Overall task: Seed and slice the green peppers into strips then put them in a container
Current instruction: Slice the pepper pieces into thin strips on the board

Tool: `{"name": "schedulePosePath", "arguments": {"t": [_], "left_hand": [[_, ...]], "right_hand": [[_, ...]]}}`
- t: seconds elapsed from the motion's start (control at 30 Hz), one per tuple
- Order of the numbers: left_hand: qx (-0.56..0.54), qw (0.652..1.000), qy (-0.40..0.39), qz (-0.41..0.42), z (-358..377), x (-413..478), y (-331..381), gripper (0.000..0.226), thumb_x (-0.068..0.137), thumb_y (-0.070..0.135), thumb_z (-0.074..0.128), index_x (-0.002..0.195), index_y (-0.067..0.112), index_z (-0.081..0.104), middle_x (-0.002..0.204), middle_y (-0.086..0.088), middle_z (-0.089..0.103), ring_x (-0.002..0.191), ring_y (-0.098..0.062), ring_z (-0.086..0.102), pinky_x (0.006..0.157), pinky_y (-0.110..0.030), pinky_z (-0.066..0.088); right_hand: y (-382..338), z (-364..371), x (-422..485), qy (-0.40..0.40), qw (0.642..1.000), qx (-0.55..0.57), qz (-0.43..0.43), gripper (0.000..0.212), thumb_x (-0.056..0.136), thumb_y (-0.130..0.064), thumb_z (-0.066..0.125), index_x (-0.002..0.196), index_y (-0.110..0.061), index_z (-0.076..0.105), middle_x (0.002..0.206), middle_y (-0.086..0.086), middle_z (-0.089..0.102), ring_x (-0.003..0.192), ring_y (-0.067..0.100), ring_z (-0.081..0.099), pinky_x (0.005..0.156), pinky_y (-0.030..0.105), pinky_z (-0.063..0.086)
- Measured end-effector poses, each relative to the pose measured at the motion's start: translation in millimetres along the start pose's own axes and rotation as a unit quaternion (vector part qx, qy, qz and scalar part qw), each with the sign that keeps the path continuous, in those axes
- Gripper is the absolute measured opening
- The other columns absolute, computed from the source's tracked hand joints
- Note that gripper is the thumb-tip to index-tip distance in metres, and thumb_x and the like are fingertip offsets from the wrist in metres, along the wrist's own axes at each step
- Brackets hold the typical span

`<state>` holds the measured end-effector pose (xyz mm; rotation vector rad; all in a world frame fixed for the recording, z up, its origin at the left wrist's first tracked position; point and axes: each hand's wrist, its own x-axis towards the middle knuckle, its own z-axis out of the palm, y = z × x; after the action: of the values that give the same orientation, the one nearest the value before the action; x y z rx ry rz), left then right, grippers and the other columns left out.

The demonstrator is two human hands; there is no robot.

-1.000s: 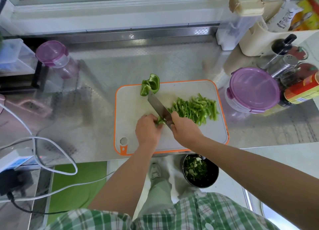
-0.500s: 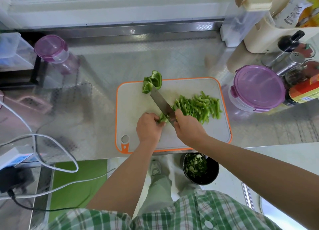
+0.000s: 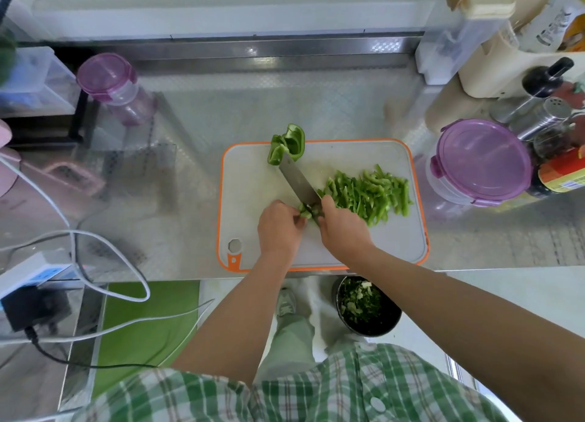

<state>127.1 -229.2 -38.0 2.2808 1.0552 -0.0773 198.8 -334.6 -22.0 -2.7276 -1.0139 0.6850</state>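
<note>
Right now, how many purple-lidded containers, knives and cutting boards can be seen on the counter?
Purple-lidded containers: 2
Knife: 1
Cutting board: 1
Total: 4

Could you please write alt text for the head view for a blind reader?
A person's right hand holds a knife slicing a green pepper piece that the left hand steadies on an orange-rimmed cutting board. Cut strips lie right of the blade; an uncut piece sits at the board's far edge.
</note>
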Motion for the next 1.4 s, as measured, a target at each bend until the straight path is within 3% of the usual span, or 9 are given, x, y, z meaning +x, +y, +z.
{"name": "schedulePosePath", "arguments": {"t": [0.13,0.33,0.57,0.97,1.1,1.23,1.4], "left_hand": [[0.018,1.000,0.005,0.014,-0.8,-0.4,0.0,0.021,0.091,0.031,0.064,0.084,0.016,0.077,0.092,-0.009,0.059,0.085,-0.030,0.060,0.067,-0.031,0.038],[-0.007,1.000,0.016,0.015,2.7,3.1,-3.5,0.017,0.088,0.029,0.068,0.083,0.017,0.079,0.090,-0.007,0.066,0.083,-0.027,0.063,0.067,-0.032,0.043],[-0.060,0.998,0.014,0.018,4.2,5.8,-7.9,0.012,0.084,0.026,0.073,0.082,0.016,0.080,0.083,-0.006,0.071,0.080,-0.026,0.064,0.068,-0.035,0.048],[-0.081,0.997,-0.001,0.010,1.0,8.3,-9.5,0.014,0.083,0.025,0.073,0.078,0.014,0.079,0.078,-0.010,0.071,0.078,-0.030,0.063,0.063,-0.033,0.043],[-0.075,0.997,-0.008,0.008,1.1,9.2,-9.9,0.018,0.083,0.029,0.073,0.074,0.014,0.078,0.072,-0.009,0.068,0.074,-0.029,0.061,0.057,-0.030,0.033],[-0.077,0.997,-0.005,0.010,0.3,9.3,-9.4,0.015,0.083,0.032,0.074,0.082,0.017,0.080,0.082,-0.006,0.071,0.078,-0.026,0.063,0.061,-0.028,0.033],[-0.078,0.997,-0.013,0.017,-1.4,9.7,-9.3,0.015,0.083,0.030,0.075,0.081,0.016,0.080,0.078,-0.006,0.071,0.076,-0.026,0.063,0.060,-0.028,0.035]], "right_hand": [[-0.9,-1.2,-3.5,0.012,1.000,0.019,-0.001,0.017,0.099,-0.019,0.039,0.113,-0.009,0.035,0.074,0.007,0.048,0.066,0.031,0.051,0.055,0.035,0.035],[-1.7,-15.4,-9.7,0.028,0.998,0.054,-0.034,0.016,0.099,-0.020,0.041,0.108,-0.008,0.037,0.069,0.008,0.049,0.058,0.030,0.047,0.045,0.031,0.028],[-9.2,-18.2,-10.0,-0.001,1.000,-0.008,-0.025,0.010,0.097,-0.016,0.039,0.105,-0.011,0.035,0.071,0.007,0.049,0.062,0.031,0.050,0.050,0.034,0.037],[-5.4,-5.0,-8.9,0.023,0.998,0.048,-0.013,0.013,0.097,-0.015,0.041,0.093,-0.013,0.028,0.059,0.001,0.038,0.052,0.027,0.039,0.044,0.031,0.022],[-9.7,-7.6,-7.4,0.012,1.000,0.019,-0.020,0.010,0.098,-0.018,0.040,0.099,-0.011,0.032,0.068,0.005,0.044,0.059,0.030,0.046,0.045,0.031,0.023],[-9.5,-7.5,-9.1,0.016,1.000,0.008,-0.016,0.014,0.098,-0.018,0.039,0.094,-0.014,0.026,0.065,0.003,0.041,0.059,0.030,0.045,0.044,0.032,0.022],[-11.1,-10.6,-9.8,0.013,1.000,0.015,-0.012,0.012,0.098,-0.017,0.039,0.095,-0.015,0.028,0.065,0.004,0.043,0.059,0.030,0.046,0.044,0.032,0.024]]}}
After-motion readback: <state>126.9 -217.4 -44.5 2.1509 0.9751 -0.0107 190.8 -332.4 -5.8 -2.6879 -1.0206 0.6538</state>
